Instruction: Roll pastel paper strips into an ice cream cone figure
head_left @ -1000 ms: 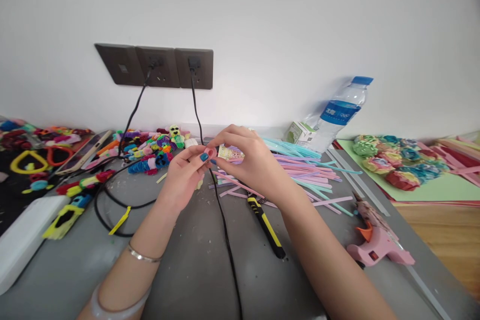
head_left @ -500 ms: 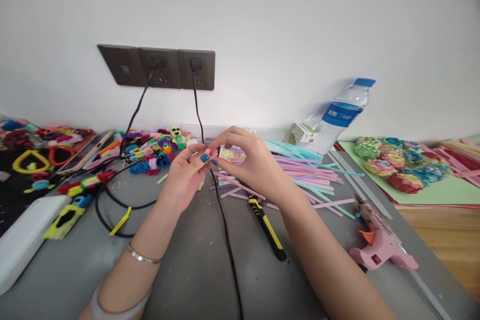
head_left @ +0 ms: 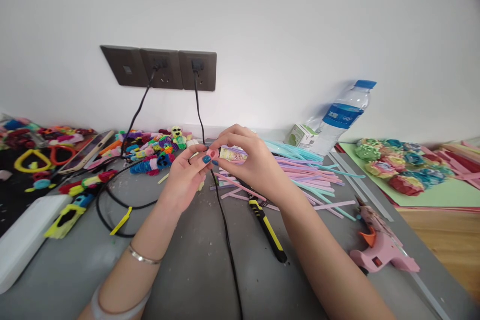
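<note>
Over the middle of the grey table, my two hands meet at a small pink curled piece (head_left: 213, 154), which looks like a rolled pipe cleaner. My left hand (head_left: 182, 180) pinches it between thumb and fingers. From the other side, my right hand (head_left: 255, 160) grips it with thumb and fingertips, partly hiding it. Just behind and below my right hand lies a pile of pastel pipe cleaners (head_left: 318, 175) in pink, purple and turquoise. A tool with a black and yellow handle (head_left: 269, 234) points toward me, its head hidden under the pile.
A pink glue gun (head_left: 386, 255) lies at right. Behind it are crumpled paper flowers (head_left: 408, 185) on green paper. A water bottle (head_left: 343, 115) leans on the wall by a small carton (head_left: 302, 135). Black cables (head_left: 225, 225) cross the table. Colourful pipe-cleaner figures (head_left: 153, 152) crowd the left.
Both hands stay almost in place on the pink piece, with only slight finger movement. The whole view has shifted a little.
</note>
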Demonstrator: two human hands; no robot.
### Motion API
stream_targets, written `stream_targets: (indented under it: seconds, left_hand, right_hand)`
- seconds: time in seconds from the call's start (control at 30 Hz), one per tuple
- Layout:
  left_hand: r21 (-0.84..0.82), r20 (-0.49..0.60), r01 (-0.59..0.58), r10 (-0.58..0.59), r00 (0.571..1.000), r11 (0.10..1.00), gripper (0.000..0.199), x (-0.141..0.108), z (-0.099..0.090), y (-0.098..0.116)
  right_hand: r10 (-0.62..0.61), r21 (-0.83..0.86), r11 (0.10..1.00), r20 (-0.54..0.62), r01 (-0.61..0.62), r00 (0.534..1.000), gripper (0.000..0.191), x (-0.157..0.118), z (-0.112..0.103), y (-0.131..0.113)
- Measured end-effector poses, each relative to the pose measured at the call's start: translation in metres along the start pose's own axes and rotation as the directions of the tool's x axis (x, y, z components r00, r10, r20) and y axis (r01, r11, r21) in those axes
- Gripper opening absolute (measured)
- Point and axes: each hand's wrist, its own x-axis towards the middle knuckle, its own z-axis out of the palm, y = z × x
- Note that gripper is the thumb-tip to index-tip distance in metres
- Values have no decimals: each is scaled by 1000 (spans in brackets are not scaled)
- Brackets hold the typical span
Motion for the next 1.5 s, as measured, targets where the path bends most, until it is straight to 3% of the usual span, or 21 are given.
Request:
stream_targets:
  seconds: [0.4,0.83,1.1,1.5]
  left_hand:
    - [-34,0,9,-9,1000,999,33,0,3,0]
    - [-60,18,2,-1,1000,998,33,0,2,-1]
    - [-51,28,4,-2,1000,999,33,1,2,-1]
    - [-23,75,15,-13,997,1000,33,0,2,-3]
  right_hand:
    - [-20,120,993,19,17,1000,8,3,1,3]
    - [-50,129,991,14,48,999,6,3,2,5]
    - [-66,50,997,-2,66,998,8,3,2,6]
    - [-172,65,984,53,169,984,4,2,-1,14]
